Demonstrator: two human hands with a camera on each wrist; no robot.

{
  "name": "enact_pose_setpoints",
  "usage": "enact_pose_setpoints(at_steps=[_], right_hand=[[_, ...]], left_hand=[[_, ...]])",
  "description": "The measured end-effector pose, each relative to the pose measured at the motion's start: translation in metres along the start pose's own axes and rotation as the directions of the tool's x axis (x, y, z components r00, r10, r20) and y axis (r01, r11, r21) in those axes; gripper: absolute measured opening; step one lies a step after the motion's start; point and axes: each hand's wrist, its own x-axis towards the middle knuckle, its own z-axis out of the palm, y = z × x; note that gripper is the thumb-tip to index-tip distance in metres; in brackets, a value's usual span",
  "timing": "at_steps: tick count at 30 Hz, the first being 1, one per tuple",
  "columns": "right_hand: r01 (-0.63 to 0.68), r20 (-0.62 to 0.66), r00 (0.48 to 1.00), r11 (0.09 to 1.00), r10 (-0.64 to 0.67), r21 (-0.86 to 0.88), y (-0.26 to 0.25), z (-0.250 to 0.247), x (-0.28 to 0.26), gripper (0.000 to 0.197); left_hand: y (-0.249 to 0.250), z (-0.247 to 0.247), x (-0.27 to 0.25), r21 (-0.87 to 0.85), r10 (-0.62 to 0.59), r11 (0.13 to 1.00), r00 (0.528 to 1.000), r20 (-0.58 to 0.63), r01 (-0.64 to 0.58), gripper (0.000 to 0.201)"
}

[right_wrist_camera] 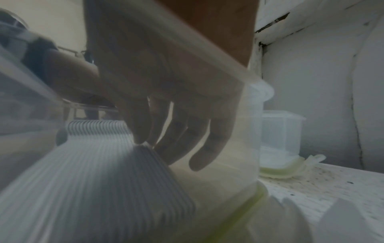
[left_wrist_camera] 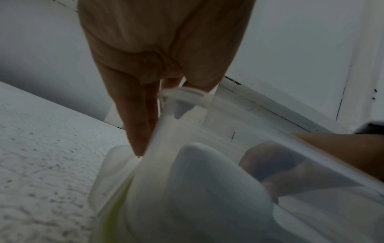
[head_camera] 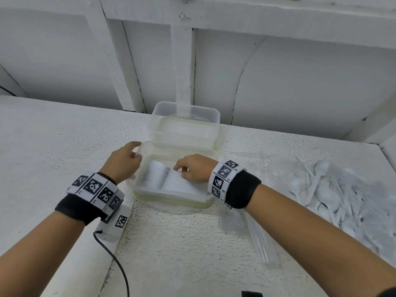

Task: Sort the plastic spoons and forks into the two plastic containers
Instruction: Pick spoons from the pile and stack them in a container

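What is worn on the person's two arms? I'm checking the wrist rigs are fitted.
Both forearms are bare, with no sleeves. The left hand has a black wristband, a white band of black-and-white square markers, a white tagged camera unit beneath and a black cable trailing down. The right hand has the same black wristband and marker band.

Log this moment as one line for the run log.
left hand: grips rim of near clear plastic container | right hand: fingers on nested stack of white plastic cutlery inside | loose white cutlery pile: unsorted, right
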Motion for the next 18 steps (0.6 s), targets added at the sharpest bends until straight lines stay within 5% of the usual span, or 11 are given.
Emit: enact_pose_setpoints(at_steps=[18], right_hand=[[0.017, -0.024, 1.000, 1.000, -0.018, -0.023, -0.0010, -0.0014, -0.0006, 0.034]], left_hand=[[-0.0022, -0.0017, 0.0026, -0.032, -0.011, 0.999, 1.000, 0.010, 0.011, 0.042]])
